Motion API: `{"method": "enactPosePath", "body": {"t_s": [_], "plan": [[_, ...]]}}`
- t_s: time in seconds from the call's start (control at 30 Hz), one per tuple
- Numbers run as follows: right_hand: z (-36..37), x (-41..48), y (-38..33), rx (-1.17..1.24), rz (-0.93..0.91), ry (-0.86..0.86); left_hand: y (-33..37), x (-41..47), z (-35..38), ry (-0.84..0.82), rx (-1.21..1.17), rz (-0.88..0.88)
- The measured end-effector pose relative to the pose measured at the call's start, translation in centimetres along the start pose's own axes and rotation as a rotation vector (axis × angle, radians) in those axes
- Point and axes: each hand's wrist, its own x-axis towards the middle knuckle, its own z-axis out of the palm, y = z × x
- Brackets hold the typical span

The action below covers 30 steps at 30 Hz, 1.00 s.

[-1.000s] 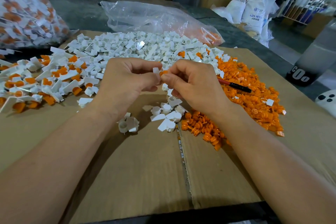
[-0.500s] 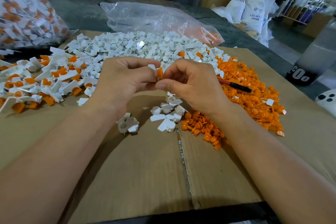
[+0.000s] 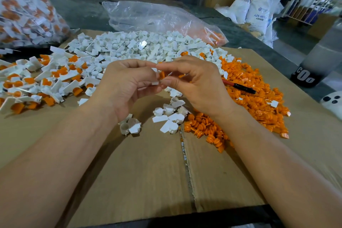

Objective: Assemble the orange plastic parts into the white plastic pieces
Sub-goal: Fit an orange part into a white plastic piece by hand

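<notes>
Insertion step in hand, I judge: left hand pinches white piece, right hand pinches orange part against it, above cardboard. Seating hard to see, probably partial. Next I need straight, firm push.

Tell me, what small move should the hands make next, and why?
Probably push the orange part further into the white piece. The left hand holds the white piece, the right hand pinches the orange part against it, and orange shows outside the white, so it seems not fully seated.
</notes>
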Motion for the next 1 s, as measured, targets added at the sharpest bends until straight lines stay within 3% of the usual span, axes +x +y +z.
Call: {"method": "enactPosePath", "body": {"t_s": [0.57,1.0], "plan": [[-0.01,-0.01,0.33,0.034,0.072,-0.038,0.07,0.25,-0.21,0.01,-0.022,-0.013],[0.12,0.08,0.16,-0.023,0.016,-0.017,0.2,0.26,-0.36,0.006,-0.008,-0.06]]}}
